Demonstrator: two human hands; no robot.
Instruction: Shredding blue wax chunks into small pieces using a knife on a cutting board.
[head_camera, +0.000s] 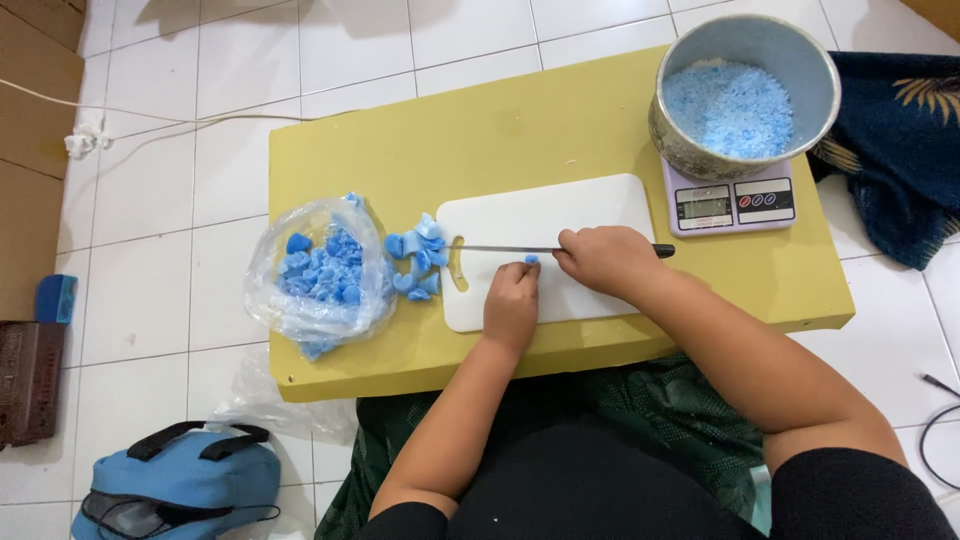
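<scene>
My right hand (605, 260) grips the black handle of a long thin knife (500, 249), whose blade lies across the white cutting board (560, 205). My left hand (512, 300) pinches a small blue chunk (531, 260) against the board just below the blade. A loose heap of blue chunks (415, 262) sits at the board's left end. Further left, a clear plastic bag (318, 272) holds more of the same blue pieces.
A metal bowl (745, 90) of fine blue granules stands on a small kitchen scale (730, 203) at the yellow table's (520, 120) far right. On the tiled floor lie a blue bag (180, 485), a dark patterned cloth (900, 150) and a cable (130, 115).
</scene>
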